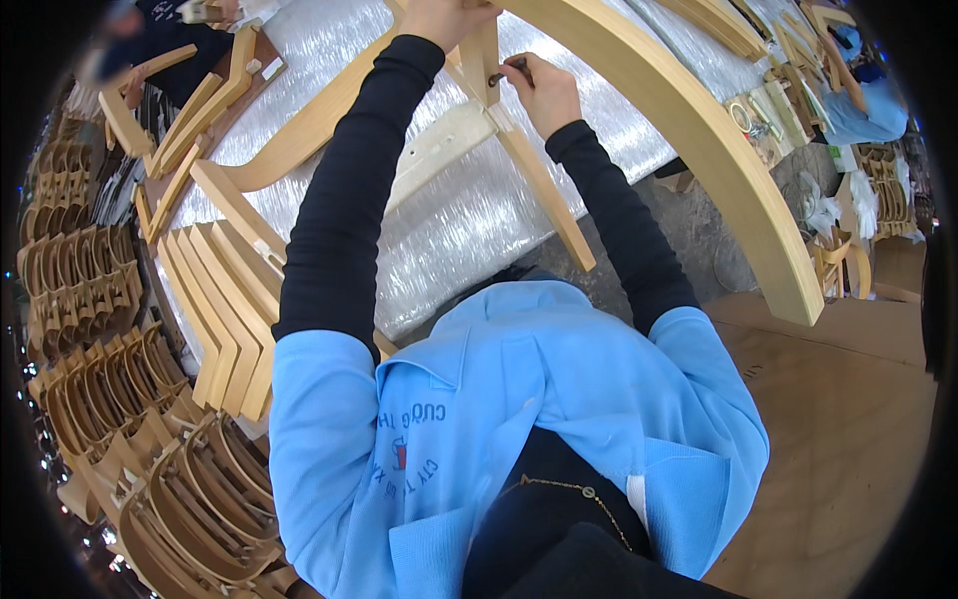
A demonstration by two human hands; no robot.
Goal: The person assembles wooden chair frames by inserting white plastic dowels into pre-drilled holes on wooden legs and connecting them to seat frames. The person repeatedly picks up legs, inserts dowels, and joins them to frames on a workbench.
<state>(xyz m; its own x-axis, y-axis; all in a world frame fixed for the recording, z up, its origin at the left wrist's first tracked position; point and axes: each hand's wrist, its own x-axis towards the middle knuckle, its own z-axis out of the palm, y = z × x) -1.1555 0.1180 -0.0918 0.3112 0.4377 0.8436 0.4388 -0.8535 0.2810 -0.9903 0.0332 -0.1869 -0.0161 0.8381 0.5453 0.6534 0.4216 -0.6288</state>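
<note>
A pale wooden chair frame (481, 60) with a long curved piece (699, 120) stands over the table, near the top of the view. Around its upper part my left hand (449, 20) is closed, its fingertips partly cut off by the picture's edge. My right hand (547, 95) pinches a small dark metal piece, perhaps a bolt or key, against the side of the frame's upright. Just below that spot, a slim wooden leg (544, 195) slants toward me and a whitish crossbar (434, 155) runs off to the left.
Plastic wrap covers the table (469, 240). Several angled wooden parts (225, 309) lean at its left edge, with stacks of bent frames (200, 499) beyond. Tape and small tools (753, 120) lie at the right. Brown cardboard (828, 429) covers the floor; co-workers (868, 105) stand further off.
</note>
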